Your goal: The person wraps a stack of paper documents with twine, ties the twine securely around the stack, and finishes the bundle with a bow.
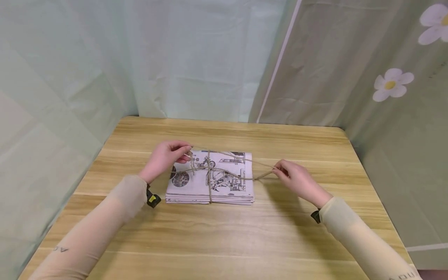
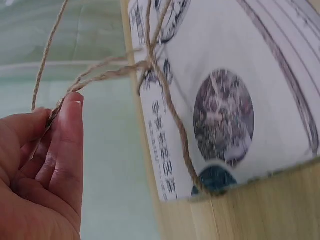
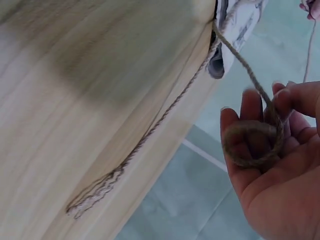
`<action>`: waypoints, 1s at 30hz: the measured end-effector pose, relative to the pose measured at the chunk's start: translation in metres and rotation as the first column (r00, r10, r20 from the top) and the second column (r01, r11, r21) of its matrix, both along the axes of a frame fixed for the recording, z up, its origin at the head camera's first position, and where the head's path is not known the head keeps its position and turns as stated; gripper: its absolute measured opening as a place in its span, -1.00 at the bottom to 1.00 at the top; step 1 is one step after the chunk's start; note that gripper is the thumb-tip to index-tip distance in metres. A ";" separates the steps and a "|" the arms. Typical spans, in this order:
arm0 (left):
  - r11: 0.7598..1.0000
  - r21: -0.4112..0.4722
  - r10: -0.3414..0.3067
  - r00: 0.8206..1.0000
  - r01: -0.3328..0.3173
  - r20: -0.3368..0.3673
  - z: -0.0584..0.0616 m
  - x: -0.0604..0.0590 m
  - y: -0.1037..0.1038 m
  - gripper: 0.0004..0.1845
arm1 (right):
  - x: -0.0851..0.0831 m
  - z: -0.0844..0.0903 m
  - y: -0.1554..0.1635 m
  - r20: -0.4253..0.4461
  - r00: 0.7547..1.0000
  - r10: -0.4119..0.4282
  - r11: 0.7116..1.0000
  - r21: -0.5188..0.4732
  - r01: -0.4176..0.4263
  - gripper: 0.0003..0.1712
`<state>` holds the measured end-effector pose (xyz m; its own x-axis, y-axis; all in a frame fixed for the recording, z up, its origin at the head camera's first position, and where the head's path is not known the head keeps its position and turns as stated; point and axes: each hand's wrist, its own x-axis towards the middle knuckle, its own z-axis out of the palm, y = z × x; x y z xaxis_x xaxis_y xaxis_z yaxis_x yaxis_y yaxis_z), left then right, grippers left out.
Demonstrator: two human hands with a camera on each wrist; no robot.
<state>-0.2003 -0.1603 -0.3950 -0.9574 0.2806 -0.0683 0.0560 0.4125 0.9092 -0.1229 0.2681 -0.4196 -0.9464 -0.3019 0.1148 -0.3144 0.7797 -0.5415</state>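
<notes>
Fingers [image 3: 250, 106] pinch twine [image 3: 249, 163] (looped).

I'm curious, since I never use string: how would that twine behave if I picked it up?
The twine is probably floppy, since it curls into a loop at the right hand. It looks light, being thin. Its twisted, rough-looking strands suggest it's unlikely to be slippery.

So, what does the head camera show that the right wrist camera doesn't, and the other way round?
Only the head view shows the sleeves, the curtain flowers and the twine crossing over the top of the papers.

Only the right wrist view shows the palm side of the right hand, with a loop of twine by its fingers, plus a frayed end.

Both show the right hand pinching twine, the table and at least part of the papers.
</notes>
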 end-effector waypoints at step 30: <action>0.971 0.180 0.140 0.983 -0.160 0.119 -0.024 -0.013 0.004 -0.68 | 0.004 -0.002 -0.002 0.011 0.997 -0.071 0.992 -0.101 0.072 -0.83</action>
